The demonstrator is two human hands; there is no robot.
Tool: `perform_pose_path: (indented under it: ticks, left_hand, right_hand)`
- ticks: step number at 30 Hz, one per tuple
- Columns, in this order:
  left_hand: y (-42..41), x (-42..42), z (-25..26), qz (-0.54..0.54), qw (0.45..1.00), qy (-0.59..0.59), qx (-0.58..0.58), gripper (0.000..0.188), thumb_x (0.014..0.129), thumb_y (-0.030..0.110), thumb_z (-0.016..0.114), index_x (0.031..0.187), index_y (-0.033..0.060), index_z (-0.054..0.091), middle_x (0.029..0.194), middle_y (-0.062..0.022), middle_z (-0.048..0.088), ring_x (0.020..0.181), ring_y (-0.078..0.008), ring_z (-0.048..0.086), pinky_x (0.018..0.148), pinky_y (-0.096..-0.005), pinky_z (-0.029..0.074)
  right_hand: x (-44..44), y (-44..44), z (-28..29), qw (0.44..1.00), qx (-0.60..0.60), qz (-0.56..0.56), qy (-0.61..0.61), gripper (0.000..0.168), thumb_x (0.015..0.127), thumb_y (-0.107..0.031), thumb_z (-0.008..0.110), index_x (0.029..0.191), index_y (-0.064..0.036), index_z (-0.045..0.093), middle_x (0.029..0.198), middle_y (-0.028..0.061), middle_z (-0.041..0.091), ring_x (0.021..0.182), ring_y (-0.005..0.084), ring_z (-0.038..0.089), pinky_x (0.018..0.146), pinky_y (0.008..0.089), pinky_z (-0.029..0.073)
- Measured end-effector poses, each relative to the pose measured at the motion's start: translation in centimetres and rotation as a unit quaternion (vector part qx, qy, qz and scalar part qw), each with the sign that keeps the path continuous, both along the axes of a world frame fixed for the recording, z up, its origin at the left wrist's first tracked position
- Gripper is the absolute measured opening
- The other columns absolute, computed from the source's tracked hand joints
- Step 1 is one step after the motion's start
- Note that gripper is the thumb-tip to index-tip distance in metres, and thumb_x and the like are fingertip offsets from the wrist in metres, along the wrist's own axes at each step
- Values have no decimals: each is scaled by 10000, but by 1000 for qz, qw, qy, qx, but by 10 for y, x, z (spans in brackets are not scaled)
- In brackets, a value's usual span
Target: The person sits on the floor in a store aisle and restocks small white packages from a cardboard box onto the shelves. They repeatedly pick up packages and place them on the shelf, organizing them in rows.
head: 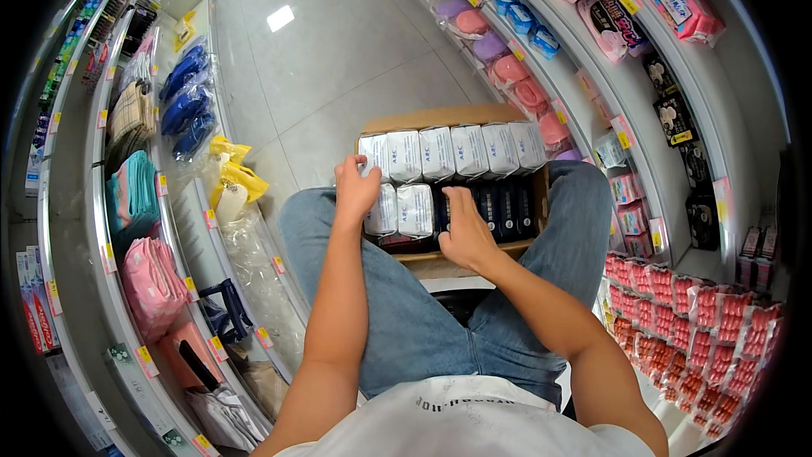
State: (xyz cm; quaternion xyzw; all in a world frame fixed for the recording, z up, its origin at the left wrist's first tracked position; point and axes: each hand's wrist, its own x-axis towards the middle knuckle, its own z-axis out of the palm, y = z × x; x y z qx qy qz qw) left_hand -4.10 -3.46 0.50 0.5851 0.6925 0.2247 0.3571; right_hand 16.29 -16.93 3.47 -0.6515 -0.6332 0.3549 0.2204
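An open cardboard box lies before me between my knees. Along its far side runs a row of white plastic-wrapped packs bearing blue print. Two more white packs sit at the near left, beside several dark blue packs at the near right. My left hand is at the box's left end, thumb and fingertips touching the white packs there. My right hand is over the dark packs, its fingers at their far edge and thumb nearer me. Whether either hand grips a pack cannot be told.
Shelves on the left hold folded towels, blue slippers in clear bags and toothpaste boxes. Shelves on the right carry pink and purple slippers, sanitary pad packs and bagged red items. A tiled floor stretches ahead.
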Motion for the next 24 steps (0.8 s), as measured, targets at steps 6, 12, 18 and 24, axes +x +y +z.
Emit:
perform_pose_path:
  ticks: [6,12,18,24]
  left_hand:
    - [0,8,1,-8,1000,15,12,447,821,231,646,1209,18,580,1274,-280,529,1172,-421,552,1022,-445,443]
    - [3,5,5,-1,1000,7,-12,446,812,208,629,1210,15,580,1278,-265,537,1166,-423,559,1016,-441,446]
    - [-3,1,7,-4,1000,12,4,440,812,197,622,1220,33,584,1289,-243,541,1188,-408,554,1015,-449,447]
    - [-24,5,63,51,948,-125,287,397,819,7,587,1214,48,581,1354,-195,523,1259,-326,520,1025,-422,451]
  right_hand:
    - [-16,-1,-23,997,-10,32,70,732,787,-123,705,1373,55,304,1174,322,530,1052,520,578,878,524,510]
    - [-12,8,-56,997,68,-4,47,568,808,11,582,1342,-3,388,1106,286,562,981,511,588,811,560,500]
    - [-13,5,-47,999,11,10,-44,436,843,-138,666,1210,-8,471,1099,250,585,982,472,616,798,532,525]
    - [0,1,-41,997,-42,27,-64,526,833,-333,742,1145,30,526,1135,260,603,1019,457,622,865,520,521]
